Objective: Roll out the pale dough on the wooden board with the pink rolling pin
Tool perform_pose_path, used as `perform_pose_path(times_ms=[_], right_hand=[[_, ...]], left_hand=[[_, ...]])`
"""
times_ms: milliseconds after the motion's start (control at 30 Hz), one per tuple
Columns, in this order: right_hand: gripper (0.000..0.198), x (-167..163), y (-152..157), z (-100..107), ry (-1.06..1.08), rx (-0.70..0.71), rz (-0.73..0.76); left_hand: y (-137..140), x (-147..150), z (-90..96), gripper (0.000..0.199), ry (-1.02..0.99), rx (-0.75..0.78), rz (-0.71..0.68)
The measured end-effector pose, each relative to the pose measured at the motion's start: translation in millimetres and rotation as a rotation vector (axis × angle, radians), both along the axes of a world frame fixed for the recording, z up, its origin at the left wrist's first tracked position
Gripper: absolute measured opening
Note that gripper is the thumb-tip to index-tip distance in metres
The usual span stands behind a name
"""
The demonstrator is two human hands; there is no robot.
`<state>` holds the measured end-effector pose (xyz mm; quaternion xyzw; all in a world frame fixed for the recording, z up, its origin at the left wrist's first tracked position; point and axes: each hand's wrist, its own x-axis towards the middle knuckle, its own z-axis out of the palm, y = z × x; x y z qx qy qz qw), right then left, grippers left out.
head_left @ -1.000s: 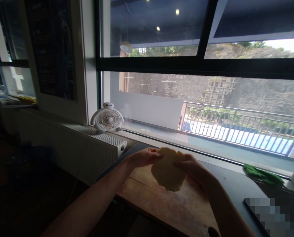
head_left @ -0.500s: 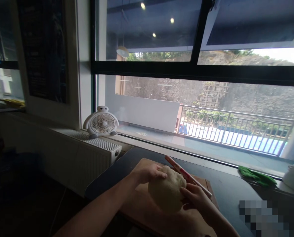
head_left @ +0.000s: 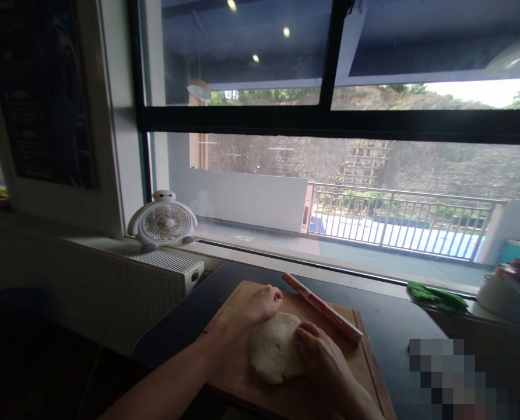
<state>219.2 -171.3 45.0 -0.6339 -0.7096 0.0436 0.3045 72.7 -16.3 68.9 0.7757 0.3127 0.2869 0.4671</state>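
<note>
Dough (head_left: 275, 349) bulged toward six o'clock, its three-o'clock edge hidden. I couldn't tell the right hand's (head_left: 323, 353) or left hand's (head_left: 262, 304) grip.

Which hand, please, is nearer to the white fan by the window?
Left: the left hand is by the far edge of the dough, right of the fan and nearer the camera. The right hand touches the dough's right side, farther from the fan.
</note>
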Motion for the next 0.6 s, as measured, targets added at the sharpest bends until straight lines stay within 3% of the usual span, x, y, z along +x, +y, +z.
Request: perform_pose_path(times_ms=[100,167,233,333,467,600], right_hand=[[0.027,-4.0,-10.3,-9.3,-0.101,-0.020,-0.023],[0.028,1.1,-20.5,-8.1,-0.146,-0.048,0.009],[0.030,12.8,-27.0,-2.0,-0.170,-0.063,0.028],[0.031,39.6,-21.4,7.5,-0.221,0.003,-0.098],[0.033,74.4,10.5,6.5,-0.268,-0.012,-0.307],[0.032,88.7,33.8,-3.4,-0.258,-0.077,-0.321]], left_hand=[[-27.5,-12.3,-17.1,0.036,0.183,0.469,0.065],[-46.5,-20.7,-28.7,0.046,0.358,0.653,-0.046],[-59.7,-23.9,-35.6,0.055,0.499,0.692,-0.120],[-66.8,-14.9,-36.7,0.062,0.581,0.665,-0.117],[-64.3,8.2,-31.5,0.060,0.524,0.666,-0.223],[-53.6,12.5,-28.9,0.058,0.480,0.693,-0.269]])
